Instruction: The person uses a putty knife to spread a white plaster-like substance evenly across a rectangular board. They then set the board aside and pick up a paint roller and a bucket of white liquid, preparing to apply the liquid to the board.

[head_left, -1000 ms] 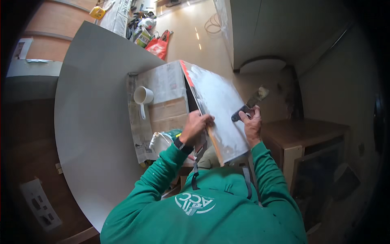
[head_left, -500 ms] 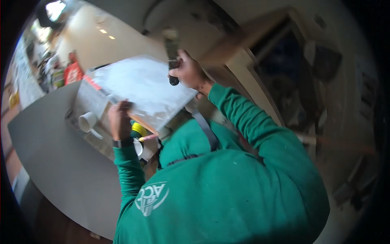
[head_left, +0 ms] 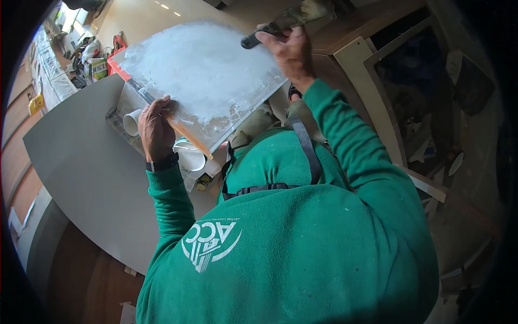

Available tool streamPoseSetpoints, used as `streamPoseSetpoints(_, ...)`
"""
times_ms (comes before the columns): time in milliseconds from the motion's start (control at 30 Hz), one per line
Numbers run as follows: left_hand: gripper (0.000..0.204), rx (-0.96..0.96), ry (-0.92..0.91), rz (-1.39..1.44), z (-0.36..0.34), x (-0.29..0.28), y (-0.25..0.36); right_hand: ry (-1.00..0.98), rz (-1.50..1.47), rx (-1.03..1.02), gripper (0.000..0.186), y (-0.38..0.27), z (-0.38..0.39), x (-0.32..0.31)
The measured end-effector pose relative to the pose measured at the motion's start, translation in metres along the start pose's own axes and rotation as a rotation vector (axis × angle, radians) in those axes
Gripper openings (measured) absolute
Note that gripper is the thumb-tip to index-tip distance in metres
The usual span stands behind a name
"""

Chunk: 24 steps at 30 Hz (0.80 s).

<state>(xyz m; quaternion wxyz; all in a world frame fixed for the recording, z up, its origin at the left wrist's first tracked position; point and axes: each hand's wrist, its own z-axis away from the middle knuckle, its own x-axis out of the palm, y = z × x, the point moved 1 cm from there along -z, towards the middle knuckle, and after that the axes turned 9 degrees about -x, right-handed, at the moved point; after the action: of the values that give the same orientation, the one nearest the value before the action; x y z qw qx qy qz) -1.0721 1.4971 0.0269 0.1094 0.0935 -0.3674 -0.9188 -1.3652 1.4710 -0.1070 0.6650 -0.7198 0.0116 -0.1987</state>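
Observation:
A flat board (head_left: 202, 75) smeared with white coating lies tilted over the edge of a grey table (head_left: 81, 167). My left hand (head_left: 156, 127) grips the board's near left edge. My right hand (head_left: 288, 48) is closed on the black handle of a wide paint brush (head_left: 294, 16), held at the board's upper right corner. A white cup (head_left: 131, 122) stands just left of my left hand, and a white tub (head_left: 190, 156) sits under the board's near edge. Both sleeves are green.
Newspaper sheets (head_left: 121, 105) cover the table under the board. A wooden cabinet with a dark glass-fronted appliance (head_left: 426, 102) stands to the right. Bags and clutter (head_left: 89, 59) lie at the far left on the floor.
The view has swung left and down. My right hand with the brush moved from the board's middle right to its upper right corner. My left hand stays on the board's edge.

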Motion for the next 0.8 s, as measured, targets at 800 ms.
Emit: streamPoseSetpoints(800,0.009,-0.038,0.087,0.016,-0.015,0.006,-0.006,-0.928,0.435,-0.030,0.043,-0.038,0.070,-0.015)
